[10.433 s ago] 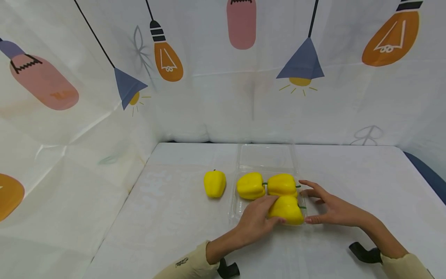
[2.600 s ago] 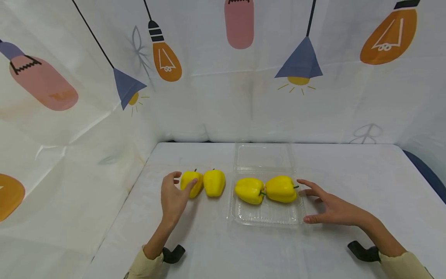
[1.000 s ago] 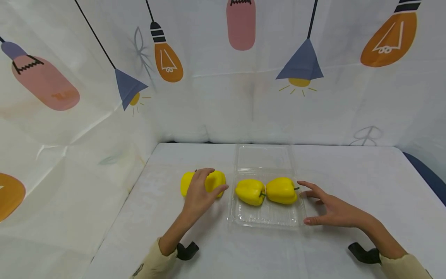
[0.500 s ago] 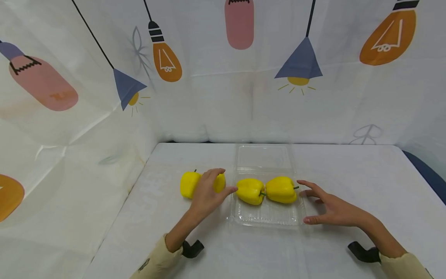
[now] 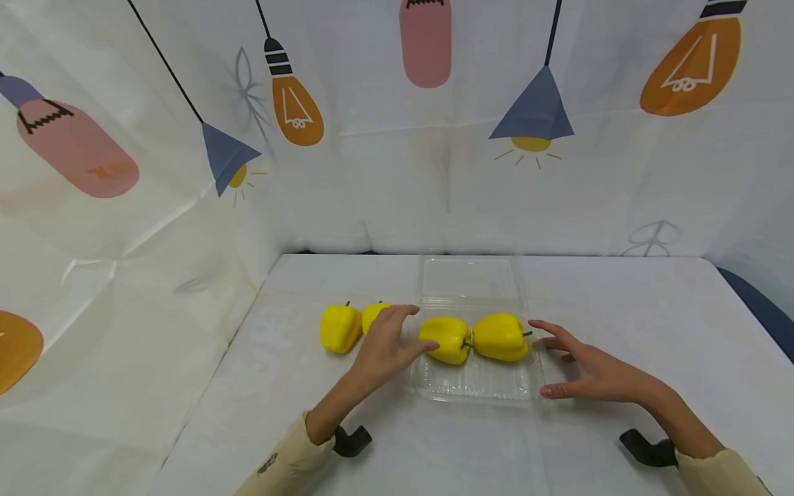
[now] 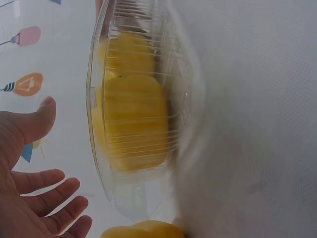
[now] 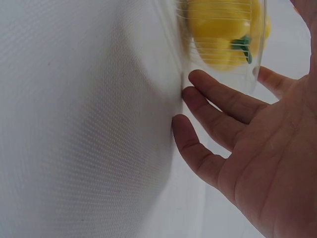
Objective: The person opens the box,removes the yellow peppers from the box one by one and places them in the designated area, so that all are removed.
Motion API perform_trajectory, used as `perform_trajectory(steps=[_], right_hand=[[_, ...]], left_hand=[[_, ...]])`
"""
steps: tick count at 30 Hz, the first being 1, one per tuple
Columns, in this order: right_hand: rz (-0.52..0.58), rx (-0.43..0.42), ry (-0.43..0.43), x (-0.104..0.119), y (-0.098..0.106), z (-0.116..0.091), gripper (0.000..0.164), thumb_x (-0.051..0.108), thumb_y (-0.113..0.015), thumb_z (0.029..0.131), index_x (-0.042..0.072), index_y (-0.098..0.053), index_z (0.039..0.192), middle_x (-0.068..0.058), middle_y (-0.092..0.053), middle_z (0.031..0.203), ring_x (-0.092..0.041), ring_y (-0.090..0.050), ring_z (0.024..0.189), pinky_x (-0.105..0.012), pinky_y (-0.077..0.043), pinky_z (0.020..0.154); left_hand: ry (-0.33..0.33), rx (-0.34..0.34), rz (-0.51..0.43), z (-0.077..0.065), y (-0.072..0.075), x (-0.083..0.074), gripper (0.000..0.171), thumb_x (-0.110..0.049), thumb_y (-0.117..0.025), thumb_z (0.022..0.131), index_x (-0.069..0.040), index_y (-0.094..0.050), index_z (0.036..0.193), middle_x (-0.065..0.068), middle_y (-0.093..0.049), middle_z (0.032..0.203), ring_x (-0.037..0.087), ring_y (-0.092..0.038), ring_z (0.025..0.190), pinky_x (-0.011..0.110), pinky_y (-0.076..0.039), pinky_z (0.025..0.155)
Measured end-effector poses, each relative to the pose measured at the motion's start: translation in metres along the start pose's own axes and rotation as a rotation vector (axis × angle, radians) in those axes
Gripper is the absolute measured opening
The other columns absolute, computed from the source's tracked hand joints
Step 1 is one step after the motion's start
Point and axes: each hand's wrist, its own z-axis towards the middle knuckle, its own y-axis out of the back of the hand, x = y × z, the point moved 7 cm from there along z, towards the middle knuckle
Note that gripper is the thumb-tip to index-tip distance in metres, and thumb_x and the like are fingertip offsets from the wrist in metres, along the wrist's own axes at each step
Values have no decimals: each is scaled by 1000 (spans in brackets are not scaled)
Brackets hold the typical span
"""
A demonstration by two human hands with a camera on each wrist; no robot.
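A clear plastic clamshell box (image 5: 477, 393) lies with its lid (image 5: 469, 277) folded back. Inside it, side by side, are two yellow bell peppers, one on the left (image 5: 448, 348) and one on the right (image 5: 501, 337). My left hand (image 5: 381, 355) hovers at the box's left edge, fingers spread and holding nothing; its thumb overlaps the left pepper in the head view. In the left wrist view, that hand (image 6: 34, 173) appears apart from the box wall. My right hand (image 5: 589, 372) stays at the box's right side with relaxed fingers, fingertips right by the wall.
Left of the box, two more yellow bell peppers stand on the white table (image 5: 267, 386): one in full view (image 5: 340, 329), the other (image 5: 373, 313) partly hidden behind my left hand. A printed curtain (image 5: 384, 193) hangs behind the table's far edge.
Earlier my left hand gripped a third pepper in the box; that pepper later stands on the table at left, released. Since then, the left hand has moved right to the box. Right hand unchanged.
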Motion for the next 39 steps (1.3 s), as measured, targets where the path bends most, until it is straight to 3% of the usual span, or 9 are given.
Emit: perform_trajectory(steps=[9,17,26,39], right_hand=[[0,1,3,-1,0,0,102,46,-76,74,28,-10,150,-11,-48,135,-34,-51,117,-53,-45,90],[-9,1,4,-2,0,0,102,47,-76,74,28,-10,150,-10,-49,135,-32,-52,117,-51,-45,90],[-3,-2,4,-1,0,0,102,47,-76,74,27,-11,150,-10,-49,134,-33,-52,117,-51,-45,90],[-11,-2,-8,-3,0,1,102,48,-76,73,29,-11,149,-10,-49,134,-33,-52,115,-52,-46,89]], left_hand=[[-43,46,10,1,-10,-7,65,-54,-70,76,-16,-53,127,-1,-54,129,18,-46,122,40,-39,101],[-130,101,29,4,-19,-13,66,-44,-75,77,-12,-51,129,-1,-52,131,17,-43,124,40,-35,103],[-181,119,48,7,-25,-15,67,-46,-74,77,-13,-50,130,-2,-51,132,16,-42,125,40,-34,104],[-176,189,127,13,-35,-19,67,-49,-71,78,-18,-48,133,-5,-47,136,14,-39,128,39,-33,103]])
